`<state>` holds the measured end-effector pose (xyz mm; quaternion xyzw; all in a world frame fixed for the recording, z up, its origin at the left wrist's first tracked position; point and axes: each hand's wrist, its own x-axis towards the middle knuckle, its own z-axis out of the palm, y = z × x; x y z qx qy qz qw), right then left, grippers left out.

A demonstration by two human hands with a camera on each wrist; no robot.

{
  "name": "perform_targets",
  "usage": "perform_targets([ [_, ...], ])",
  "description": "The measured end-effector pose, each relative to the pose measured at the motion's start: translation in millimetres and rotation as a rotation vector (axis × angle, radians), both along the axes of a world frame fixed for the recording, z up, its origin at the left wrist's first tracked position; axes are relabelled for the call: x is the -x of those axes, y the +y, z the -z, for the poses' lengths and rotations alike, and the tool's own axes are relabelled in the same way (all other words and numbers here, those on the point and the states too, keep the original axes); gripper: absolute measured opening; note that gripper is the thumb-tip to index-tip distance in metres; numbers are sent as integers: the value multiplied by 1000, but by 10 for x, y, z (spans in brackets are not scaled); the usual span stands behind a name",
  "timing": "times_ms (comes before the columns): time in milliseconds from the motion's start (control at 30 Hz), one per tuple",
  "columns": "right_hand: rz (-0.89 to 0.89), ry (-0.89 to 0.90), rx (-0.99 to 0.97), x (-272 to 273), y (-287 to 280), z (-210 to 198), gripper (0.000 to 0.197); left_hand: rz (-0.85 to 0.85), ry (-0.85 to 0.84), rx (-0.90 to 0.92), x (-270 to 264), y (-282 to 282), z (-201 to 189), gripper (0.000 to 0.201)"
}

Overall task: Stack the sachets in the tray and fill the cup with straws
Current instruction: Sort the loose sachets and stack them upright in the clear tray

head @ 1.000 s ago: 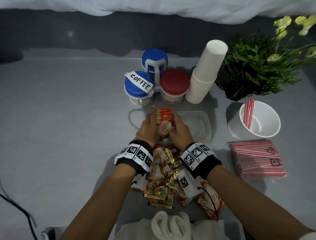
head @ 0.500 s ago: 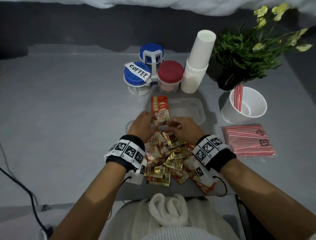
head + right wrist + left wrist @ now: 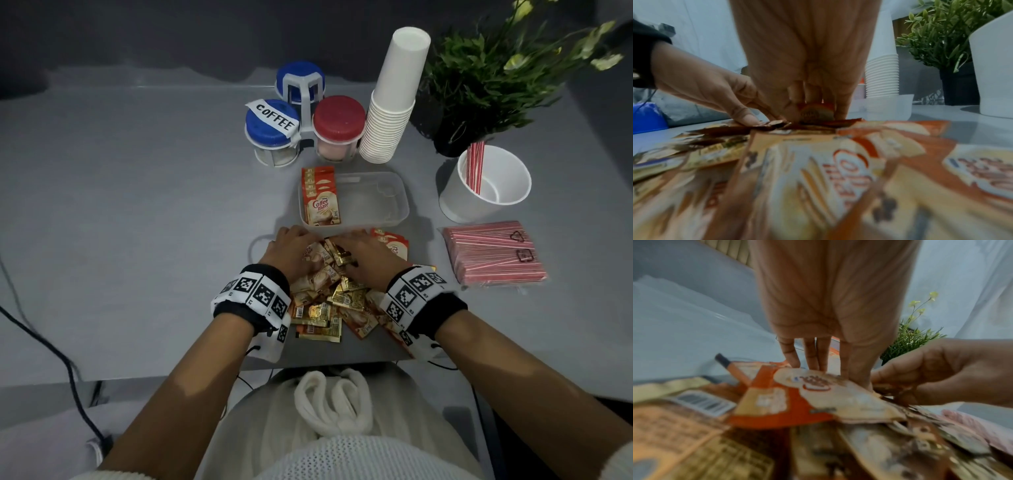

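A clear plastic tray (image 3: 394, 205) holds a stack of orange Coffee mate sachets (image 3: 320, 198) at its left end. In front of it lies a loose pile of orange and gold sachets (image 3: 329, 298), seen close up as sachets (image 3: 797, 402) and sachets (image 3: 818, 170). My left hand (image 3: 291, 248) rests on the pile's far edge, fingers (image 3: 812, 353) straight, thumb pressing a brown sachet (image 3: 766, 124). My right hand (image 3: 359, 251) curls its fingers (image 3: 813, 97) round a sachet (image 3: 816, 113). A white cup (image 3: 479, 202) holds a few red straws (image 3: 476, 168).
A sealed pack of red straws (image 3: 493, 253) lies at the right. Behind the tray stand three lidded jars (image 3: 274, 133) in a rack, a tall stack of paper cups (image 3: 390, 113) and a potted plant (image 3: 486, 78). A cable (image 3: 51, 349) runs at the left.
Both hands let go of the stack in the tray and drew back toward me onto the loose pile. The right hand has closed on a sachet there.
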<state>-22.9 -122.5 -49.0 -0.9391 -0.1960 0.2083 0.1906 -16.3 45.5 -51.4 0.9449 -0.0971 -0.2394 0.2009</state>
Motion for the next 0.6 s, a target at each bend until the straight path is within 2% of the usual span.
perform_targets([
  [100,21,-57,-76,13,4,3,52,-13,-18,26,13,5,1,52],
  [233,152,-197,-274,10,-6,-123,31,-79,-64,145,-1,13,-39,55],
  [367,347,-204,-408,-109,32,-235,19,-216,-76,380,-22,18,-173,49],
  [433,379,-187,-410,-172,81,-288,20,-270,-58,493,-34,25,-233,43],
  [600,435,-98,-446,-222,217,-360,30,-335,-39,606,-53,95,-274,19],
])
